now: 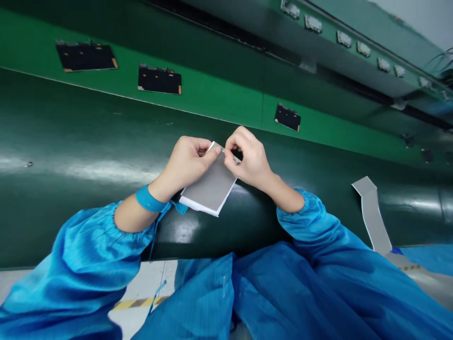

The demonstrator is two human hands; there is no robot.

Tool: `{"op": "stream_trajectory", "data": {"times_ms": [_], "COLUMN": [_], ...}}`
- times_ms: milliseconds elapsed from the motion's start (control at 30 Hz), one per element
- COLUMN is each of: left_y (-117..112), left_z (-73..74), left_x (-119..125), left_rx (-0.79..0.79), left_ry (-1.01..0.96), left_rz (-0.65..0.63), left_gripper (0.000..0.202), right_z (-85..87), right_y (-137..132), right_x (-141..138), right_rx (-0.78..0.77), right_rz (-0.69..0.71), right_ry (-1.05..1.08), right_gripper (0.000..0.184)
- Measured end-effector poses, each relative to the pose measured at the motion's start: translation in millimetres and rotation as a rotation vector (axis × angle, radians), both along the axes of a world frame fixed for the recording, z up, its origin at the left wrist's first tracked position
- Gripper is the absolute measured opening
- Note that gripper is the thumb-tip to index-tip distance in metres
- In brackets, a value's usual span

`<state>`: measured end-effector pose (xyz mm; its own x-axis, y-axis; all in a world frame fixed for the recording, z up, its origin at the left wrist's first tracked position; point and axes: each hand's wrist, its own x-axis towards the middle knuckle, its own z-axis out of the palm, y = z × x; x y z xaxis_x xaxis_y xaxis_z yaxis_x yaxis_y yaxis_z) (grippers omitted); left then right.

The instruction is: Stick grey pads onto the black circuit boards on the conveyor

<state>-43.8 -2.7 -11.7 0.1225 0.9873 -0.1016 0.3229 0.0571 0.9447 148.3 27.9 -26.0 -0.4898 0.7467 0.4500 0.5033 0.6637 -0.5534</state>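
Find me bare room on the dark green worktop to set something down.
There's open worktop left of the left hand, below the two leftmost black boards, apart from a small shiny piece. Another gap lies between the right sleeve and the grey strip. It's crowded around the right hand and grey sheet.

The left hand (pixel 193 160) hides part of the grey sheet (pixel 212 186); its corner, pinched by the right hand (pixel 249 158), is too small to make out. The left sleeve (pixel 88 250) runs out of view.

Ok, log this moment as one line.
left hand: holding gray sheet | right hand: pinched at sheet's far edge | dark panels: on green strip
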Motion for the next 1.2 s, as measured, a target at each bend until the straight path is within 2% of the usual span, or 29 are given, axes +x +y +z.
{"op": "stream_trajectory", "data": {"times_ms": [133, 233, 333, 467, 567, 633, 733, 800, 867, 967, 1067, 1133, 1200], "left_y": [-0.5, -0.7, -0.6, 0.3, 1.0, 1.2, 0.3, -2.0, -5.5, -11.8, -17.2, -19.3, -20.2], "left_z": [-0.4, -0.2, 0.0, -1.6, -2.8, -2.9, -2.9, -3.7, -4.9, -6.6, -7.6, -8.3, -9.2], "left_x": [1.3, 1.3, 0.5, -0.9, -1.6, -1.9, -1.0, 1.3, 4.8, 9.8, 11.2, 10.1, 8.4], "left_rx": [0.0, 0.004, 0.0, -0.021, -0.029, -0.03, -0.033, -0.008, 0.055, 0.214, 0.371, 0.418, 0.441], "left_ry": [0.025, 0.018, 0.001, -0.025, -0.037, -0.027, -0.009, -0.003, 0.003, 0.035, 0.116, 0.179, 0.234], "left_rz": [0.0, 0.004, 0.006, -0.011, -0.023, -0.027, -0.028, -0.042, -0.076, -0.182, -0.312, -0.356, -0.364], "left_gripper": [0.036, 0.036, 0.036, 0.038, 0.039, 0.038, 0.039, 0.04, 0.041, 0.037, 0.033, 0.032, 0.032], "right_z": [0.5, 1.2, -0.4, -1.8, -0.6, -0.4, -1.7, -0.9, 4.3, 20.1, 34.7, 37.2, 32.7], "right_y": [3.0, 0.4, -4.6, -10.9, -15.4, -16.7, -10.3, 4.0, 28.2, 76.9, 124.8, 149.8, 168.0], "right_x": [-0.4, -0.8, -1.8, -4.2, -6.3, -6.1, -2.3, -1.3, -8.0, -43.2, -104.1, -147.8, -186.2], "right_rx": [-0.228, -0.296, -0.214, 0.006, 0.055, 0.0, -0.192, -0.302, -0.343, -0.342, -0.343, -0.341, -0.33], "right_rz": [-0.026, 0.02, 0.02, 0.022, 0.015, 0.004, -0.024, -0.035, -0.01, 0.107, 0.266, 0.344, 0.39], "right_ry": [0.201, 0.183, 0.119, 0.008, -0.034, 0.01, 0.158, 0.253, 0.311, 0.294, 0.159, 0.042, -0.07], "right_gripper": [0.009, 0.02, 0.024, 0.015, 0.017, 0.017, 0.025, 0.032, 0.038, 0.045, 0.046, 0.047, 0.047]}}
